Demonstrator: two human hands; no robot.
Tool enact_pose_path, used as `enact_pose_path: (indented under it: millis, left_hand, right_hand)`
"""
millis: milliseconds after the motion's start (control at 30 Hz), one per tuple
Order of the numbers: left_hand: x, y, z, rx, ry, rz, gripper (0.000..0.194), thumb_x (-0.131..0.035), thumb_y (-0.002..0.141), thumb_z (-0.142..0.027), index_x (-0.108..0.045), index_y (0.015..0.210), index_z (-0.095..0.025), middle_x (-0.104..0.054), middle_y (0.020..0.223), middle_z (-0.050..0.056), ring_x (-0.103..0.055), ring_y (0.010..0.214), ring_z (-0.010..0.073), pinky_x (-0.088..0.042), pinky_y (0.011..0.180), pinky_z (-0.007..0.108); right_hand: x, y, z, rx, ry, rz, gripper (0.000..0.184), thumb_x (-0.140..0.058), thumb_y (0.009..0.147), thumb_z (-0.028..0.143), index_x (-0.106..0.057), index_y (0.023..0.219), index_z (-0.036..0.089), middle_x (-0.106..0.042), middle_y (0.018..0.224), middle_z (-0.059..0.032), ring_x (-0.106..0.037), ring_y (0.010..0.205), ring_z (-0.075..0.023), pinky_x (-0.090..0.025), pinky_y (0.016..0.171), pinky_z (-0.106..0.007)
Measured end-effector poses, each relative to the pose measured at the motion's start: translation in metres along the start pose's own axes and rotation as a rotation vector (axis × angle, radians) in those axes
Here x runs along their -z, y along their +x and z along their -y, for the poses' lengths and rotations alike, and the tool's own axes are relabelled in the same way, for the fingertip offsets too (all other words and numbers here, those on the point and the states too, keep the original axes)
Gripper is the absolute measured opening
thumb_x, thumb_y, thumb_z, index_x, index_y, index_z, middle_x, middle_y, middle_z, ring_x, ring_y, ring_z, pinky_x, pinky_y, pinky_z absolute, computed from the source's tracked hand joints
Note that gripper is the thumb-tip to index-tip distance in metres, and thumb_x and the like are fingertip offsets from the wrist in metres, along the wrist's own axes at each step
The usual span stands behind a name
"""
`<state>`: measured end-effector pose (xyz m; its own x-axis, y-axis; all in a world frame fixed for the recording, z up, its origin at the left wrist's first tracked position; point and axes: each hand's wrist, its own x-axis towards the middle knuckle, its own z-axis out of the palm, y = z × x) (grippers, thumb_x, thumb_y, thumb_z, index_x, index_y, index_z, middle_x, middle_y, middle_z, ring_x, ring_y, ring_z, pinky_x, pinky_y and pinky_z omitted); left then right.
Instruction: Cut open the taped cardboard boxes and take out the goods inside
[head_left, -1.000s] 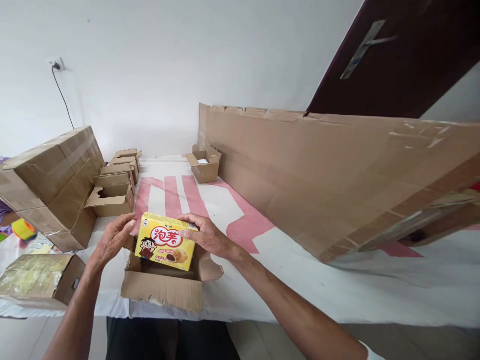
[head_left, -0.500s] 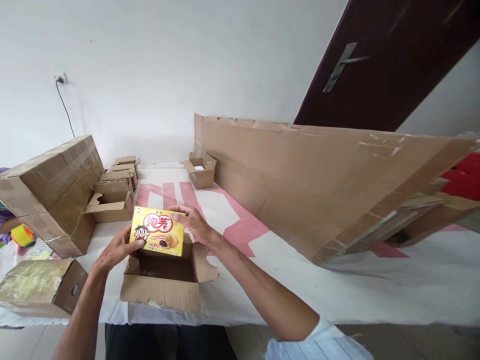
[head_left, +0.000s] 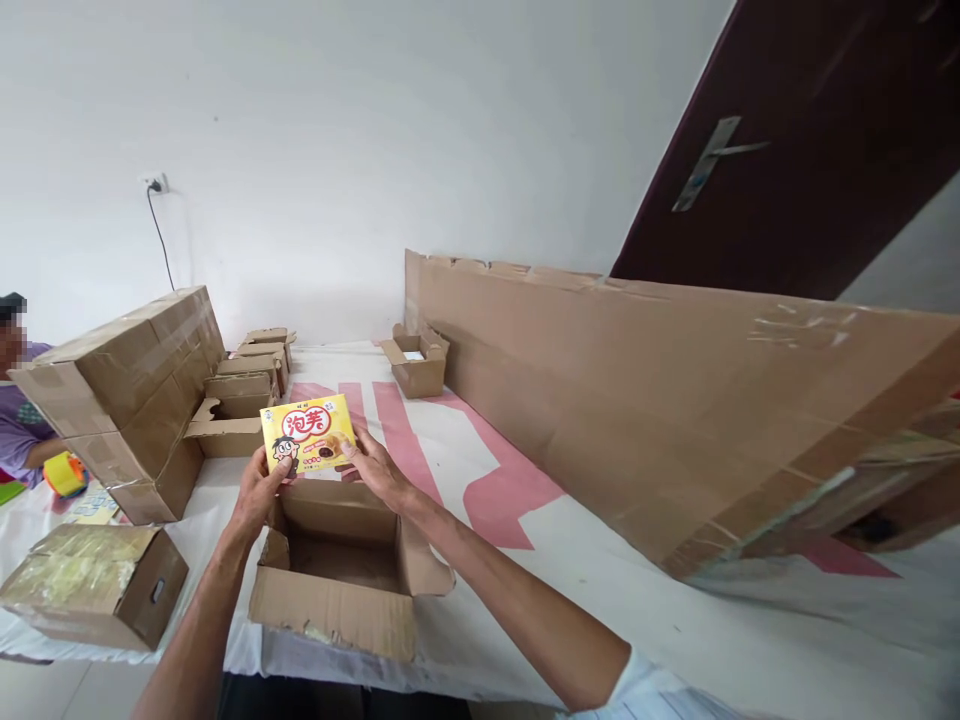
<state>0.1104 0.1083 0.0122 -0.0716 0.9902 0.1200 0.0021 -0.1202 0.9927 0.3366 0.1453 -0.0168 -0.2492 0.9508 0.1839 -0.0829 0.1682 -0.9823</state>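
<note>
room: a pale wall [head_left: 322,150] behind a cloth-covered tabletop [head_left: 540,620], with a long cardboard panel [head_left: 600,420] standing on it.
yellow box: held up over the far edge of the open carton [head_left: 337,612], tilted, printed face toward the wearer.
left hand [head_left: 256,492]: pinching the box's lower left corner, thumb in front.
right hand [head_left: 377,470]: pinching its lower right side, thumb in front.
done: the yellow box [head_left: 307,432] is lifted, borne by both hands alone.
left: it is not set down, and the open carton's flaps are not folded in; handling looks midway.
other cartons: the near-left carton [head_left: 86,580] is taped; the small carton [head_left: 420,380] beside the panel stands open.
</note>
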Motion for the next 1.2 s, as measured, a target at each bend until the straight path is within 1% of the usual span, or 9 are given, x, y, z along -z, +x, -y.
enact_pose_path:
  millis: [100, 167, 267, 467, 633, 733, 833, 967, 1200]
  left_hand:
    - [0.001, 0.0, 0.003, -0.005, 0.027, 0.005, 0.078, -0.092, 0.065, -0.071, -0.071, 0.117, -0.017, -0.08, 0.109, 0.011, -0.071, 0.086, 0.0242, -0.053, 0.068, 0.031]
    - [0.002, 0.0, 0.004, 0.001, 0.039, 0.013, 0.08, -0.091, 0.066, -0.072, -0.072, 0.122, -0.017, -0.08, 0.114, 0.012, -0.071, 0.09, 0.025, -0.053, 0.07, 0.031]
    - [0.003, 0.001, 0.004, 0.014, 0.051, 0.034, 0.084, -0.092, 0.064, -0.07, -0.072, 0.126, -0.017, -0.079, 0.121, 0.014, -0.071, 0.098, 0.0278, -0.053, 0.072, 0.031]
    - [0.004, 0.004, 0.006, 0.028, 0.056, 0.069, 0.083, -0.093, 0.062, -0.062, -0.072, 0.129, -0.017, -0.08, 0.118, 0.014, -0.071, 0.105, 0.0322, -0.051, 0.074, 0.032]
    - [0.006, 0.009, 0.01, 0.028, 0.051, 0.091, 0.079, -0.092, 0.063, -0.057, -0.072, 0.129, -0.018, -0.079, 0.119, 0.014, -0.069, 0.1, 0.0291, -0.05, 0.073, 0.031]
    - [0.007, 0.011, 0.014, 0.032, 0.057, 0.085, 0.076, -0.091, 0.064, -0.055, -0.072, 0.127, -0.018, -0.079, 0.114, 0.012, -0.068, 0.096, 0.0277, -0.051, 0.073, 0.031]
    - [0.006, 0.01, 0.019, 0.038, 0.065, 0.074, 0.072, -0.09, 0.063, -0.055, -0.073, 0.122, -0.018, -0.079, 0.111, 0.012, -0.067, 0.092, 0.0261, -0.051, 0.072, 0.032]
    - [0.006, 0.009, 0.024, 0.046, 0.071, 0.069, 0.066, -0.09, 0.064, -0.055, -0.075, 0.117, -0.018, -0.078, 0.11, 0.011, -0.066, 0.089, 0.0248, -0.051, 0.073, 0.032]
    - [0.006, 0.013, 0.022, 0.051, 0.067, 0.075, 0.068, -0.09, 0.063, -0.053, -0.073, 0.119, -0.019, -0.077, 0.109, 0.01, -0.065, 0.087, 0.0234, -0.052, 0.072, 0.031]
  right_hand:
    - [-0.001, 0.006, -0.009, -0.027, -0.006, -0.014, 0.068, -0.066, 0.094, 0.068, -0.054, 0.149, 0.032, -0.075, 0.131, -0.0103, -0.076, 0.083, -0.0204, -0.063, 0.064, -0.03]
    - [-0.002, 0.008, -0.014, -0.04, 0.005, -0.017, 0.068, -0.066, 0.093, 0.069, -0.054, 0.15, 0.032, -0.075, 0.132, -0.0103, -0.076, 0.082, -0.0202, -0.063, 0.064, -0.031]
    - [-0.003, 0.008, -0.02, -0.064, 0.014, -0.021, 0.067, -0.064, 0.095, 0.069, -0.055, 0.149, 0.032, -0.076, 0.127, -0.0096, -0.075, 0.082, -0.0199, -0.063, 0.065, -0.031]
    - [0.0, 0.01, -0.025, -0.092, 0.012, -0.031, 0.059, -0.065, 0.098, 0.062, -0.057, 0.148, 0.032, -0.077, 0.126, -0.0099, -0.074, 0.08, -0.0186, -0.063, 0.067, -0.03]
    - [0.0, 0.013, -0.03, -0.105, 0.001, -0.028, 0.055, -0.062, 0.099, 0.06, -0.059, 0.146, 0.03, -0.076, 0.127, -0.0092, -0.073, 0.078, -0.0157, -0.061, 0.064, -0.026]
    - [-0.001, 0.013, -0.033, -0.121, 0.001, -0.018, 0.054, -0.063, 0.098, 0.062, -0.062, 0.141, 0.029, -0.075, 0.127, -0.0097, -0.072, 0.08, -0.0153, -0.06, 0.062, -0.024]
    - [-0.001, 0.012, -0.034, -0.143, 0.006, -0.006, 0.051, -0.064, 0.098, 0.062, -0.064, 0.136, 0.028, -0.076, 0.126, -0.0102, -0.071, 0.079, -0.0148, -0.059, 0.061, -0.023]
    - [0.0, 0.011, -0.034, -0.16, 0.01, 0.01, 0.046, -0.064, 0.099, 0.057, -0.065, 0.134, 0.029, -0.076, 0.127, -0.0097, -0.07, 0.079, -0.0142, -0.059, 0.061, -0.022]
    - [0.0, 0.013, -0.035, -0.186, -0.002, -0.011, 0.049, -0.063, 0.1, 0.059, -0.063, 0.137, 0.028, -0.075, 0.125, -0.0105, -0.07, 0.079, -0.015, -0.059, 0.06, -0.023]
